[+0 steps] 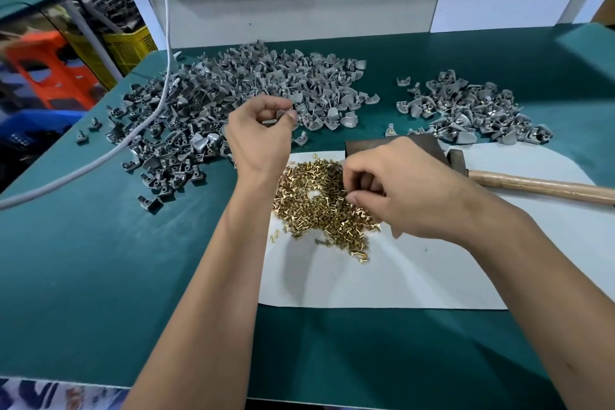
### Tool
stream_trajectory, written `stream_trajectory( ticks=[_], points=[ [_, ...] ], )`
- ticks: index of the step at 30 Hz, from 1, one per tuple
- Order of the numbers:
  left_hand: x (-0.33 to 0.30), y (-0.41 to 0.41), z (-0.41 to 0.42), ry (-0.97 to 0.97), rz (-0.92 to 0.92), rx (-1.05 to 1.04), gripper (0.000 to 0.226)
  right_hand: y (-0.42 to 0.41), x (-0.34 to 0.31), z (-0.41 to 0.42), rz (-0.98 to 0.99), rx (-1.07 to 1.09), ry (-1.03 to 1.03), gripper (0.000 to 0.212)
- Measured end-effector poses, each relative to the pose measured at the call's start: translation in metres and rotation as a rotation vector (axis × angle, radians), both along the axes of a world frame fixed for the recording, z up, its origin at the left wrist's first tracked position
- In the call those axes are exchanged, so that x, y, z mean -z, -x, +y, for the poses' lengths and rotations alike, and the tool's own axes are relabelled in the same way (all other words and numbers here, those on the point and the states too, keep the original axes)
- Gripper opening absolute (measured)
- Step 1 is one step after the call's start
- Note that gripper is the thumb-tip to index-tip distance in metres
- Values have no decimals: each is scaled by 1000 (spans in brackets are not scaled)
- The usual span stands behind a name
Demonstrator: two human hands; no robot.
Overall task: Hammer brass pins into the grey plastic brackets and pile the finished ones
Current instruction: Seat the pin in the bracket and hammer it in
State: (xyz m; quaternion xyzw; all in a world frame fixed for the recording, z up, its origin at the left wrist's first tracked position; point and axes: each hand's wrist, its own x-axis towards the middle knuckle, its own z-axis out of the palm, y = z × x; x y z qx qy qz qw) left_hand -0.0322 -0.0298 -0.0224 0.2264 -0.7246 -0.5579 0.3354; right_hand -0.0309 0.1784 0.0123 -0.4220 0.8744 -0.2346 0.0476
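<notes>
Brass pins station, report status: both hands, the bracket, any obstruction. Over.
Left hand pinching one grey bracket. Right hand picking at brass pins. Hammer idle behind right hand; nothing blocking.

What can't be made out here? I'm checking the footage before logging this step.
- Right hand: head view, its own curled fingers hide any pin picked from the brass pins.
- Metal block: mostly behind that hand.
- Hammer: handle cut off by right edge.
- Bracket in left hand: fingers cover most.
</notes>
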Motion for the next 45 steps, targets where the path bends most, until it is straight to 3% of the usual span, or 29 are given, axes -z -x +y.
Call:
stream_trajectory(
  ticks=[6, 10, 17, 24, 29, 45],
  points=[
    [-2, 2, 11, -153, 80, 297, 21, 13, 2, 15, -222, 32, 223, 23],
    [-2, 2, 20, -153, 106, 354, 21, 12, 9, 17, -273, -32, 235, 21],
    [0, 2, 32, -242, 130, 395, 23, 17, 17, 26, -380, 29, 462, 9],
    [4, 1, 46, -258, 191, 466, 28, 31, 24, 34, -246, 199, 758, 11],
    [5, 2, 50, -213, 184, 487, 23, 51, 34, 46, 35, 507, 739, 9],
    [6, 2, 55, -263, 201, 576, 23, 65, 46, 52, -57, 656, 802, 13]
  ],
)
